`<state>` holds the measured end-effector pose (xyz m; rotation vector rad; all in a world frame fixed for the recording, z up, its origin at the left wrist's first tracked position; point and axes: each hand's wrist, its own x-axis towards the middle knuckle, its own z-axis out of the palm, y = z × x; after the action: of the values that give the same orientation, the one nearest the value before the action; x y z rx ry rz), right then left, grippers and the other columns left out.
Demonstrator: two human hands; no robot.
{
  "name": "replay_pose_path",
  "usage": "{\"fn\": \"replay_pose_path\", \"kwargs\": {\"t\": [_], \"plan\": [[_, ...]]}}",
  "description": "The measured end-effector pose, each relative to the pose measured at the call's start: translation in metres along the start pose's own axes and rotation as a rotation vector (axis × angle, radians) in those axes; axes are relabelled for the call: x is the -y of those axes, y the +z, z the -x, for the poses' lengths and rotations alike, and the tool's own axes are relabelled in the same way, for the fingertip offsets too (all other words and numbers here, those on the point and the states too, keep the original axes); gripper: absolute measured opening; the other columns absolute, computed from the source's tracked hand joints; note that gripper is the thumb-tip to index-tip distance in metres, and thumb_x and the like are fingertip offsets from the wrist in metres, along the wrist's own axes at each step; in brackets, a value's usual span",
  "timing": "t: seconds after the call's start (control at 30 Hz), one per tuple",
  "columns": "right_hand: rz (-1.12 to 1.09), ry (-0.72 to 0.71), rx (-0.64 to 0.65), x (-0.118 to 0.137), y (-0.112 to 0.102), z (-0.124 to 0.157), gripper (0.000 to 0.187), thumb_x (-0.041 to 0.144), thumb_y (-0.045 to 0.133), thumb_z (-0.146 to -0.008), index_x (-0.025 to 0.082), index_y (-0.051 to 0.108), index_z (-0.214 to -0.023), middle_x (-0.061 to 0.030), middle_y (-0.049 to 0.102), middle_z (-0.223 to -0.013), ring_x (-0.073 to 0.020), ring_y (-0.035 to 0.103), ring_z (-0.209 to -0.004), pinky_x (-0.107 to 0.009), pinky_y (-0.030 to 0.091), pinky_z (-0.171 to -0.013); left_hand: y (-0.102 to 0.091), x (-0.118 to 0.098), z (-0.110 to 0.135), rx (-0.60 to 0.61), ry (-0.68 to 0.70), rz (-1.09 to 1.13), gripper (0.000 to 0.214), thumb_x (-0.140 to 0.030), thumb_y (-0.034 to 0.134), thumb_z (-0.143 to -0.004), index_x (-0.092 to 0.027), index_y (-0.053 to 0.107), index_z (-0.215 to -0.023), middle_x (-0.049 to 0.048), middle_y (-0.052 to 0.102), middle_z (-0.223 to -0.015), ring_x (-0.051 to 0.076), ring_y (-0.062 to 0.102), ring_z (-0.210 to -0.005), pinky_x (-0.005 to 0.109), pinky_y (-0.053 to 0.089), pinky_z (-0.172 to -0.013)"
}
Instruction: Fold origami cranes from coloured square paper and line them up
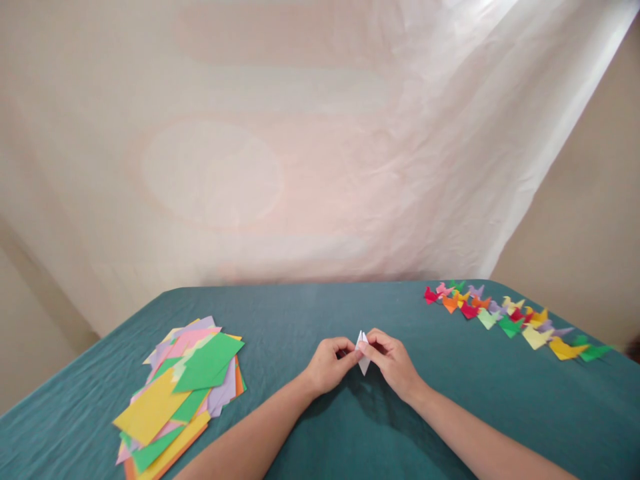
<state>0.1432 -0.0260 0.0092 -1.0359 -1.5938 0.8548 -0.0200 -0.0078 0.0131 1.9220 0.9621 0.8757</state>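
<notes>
A small folded white paper piece [363,350] is pinched between both my hands just above the teal tablecloth [320,313], near the middle of the table. My left hand [329,365] grips its left side with curled fingers. My right hand [393,361] holds its right side, thumb and fingers closed on the folds. Only the paper's pointed top and bottom tips show between my fingers.
A loose pile of coloured paper sheets [183,390] lies at the front left of the table. A row of several small folded paper figures [510,317] in mixed colours runs along the far right edge. A pale cloth backdrop [280,147] hangs behind the table.
</notes>
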Motion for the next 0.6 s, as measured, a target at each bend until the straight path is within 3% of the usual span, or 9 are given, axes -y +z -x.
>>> {"fn": "replay_pose_path", "kwargs": {"t": [0.33,0.6], "plan": [[-0.059,0.025,-0.025,-0.004,0.002,-0.001,0.027,0.041,0.053,-0.082,0.017,0.059,-0.072,-0.0019,0.055,-0.073,-0.0143,0.050,-0.066,-0.024,0.040,-0.059,-0.003,-0.001,0.001,0.092,-0.007,0.066,0.034,-0.041,0.051,-0.082,-0.012,0.061,-0.066,-0.0019,0.049,-0.059,0.010,0.040,-0.057,0.020,0.032,-0.055],[-0.073,0.062,-0.039,-0.010,-0.001,-0.002,0.030,0.042,0.055,-0.081,0.016,0.058,-0.066,0.0003,0.050,-0.066,-0.0123,0.046,-0.061,-0.023,0.038,-0.056,-0.003,-0.004,0.002,0.130,0.018,0.040,0.034,-0.040,0.050,-0.082,-0.013,0.062,-0.065,-0.0023,0.048,-0.059,0.010,0.040,-0.058,0.020,0.031,-0.056]]}}
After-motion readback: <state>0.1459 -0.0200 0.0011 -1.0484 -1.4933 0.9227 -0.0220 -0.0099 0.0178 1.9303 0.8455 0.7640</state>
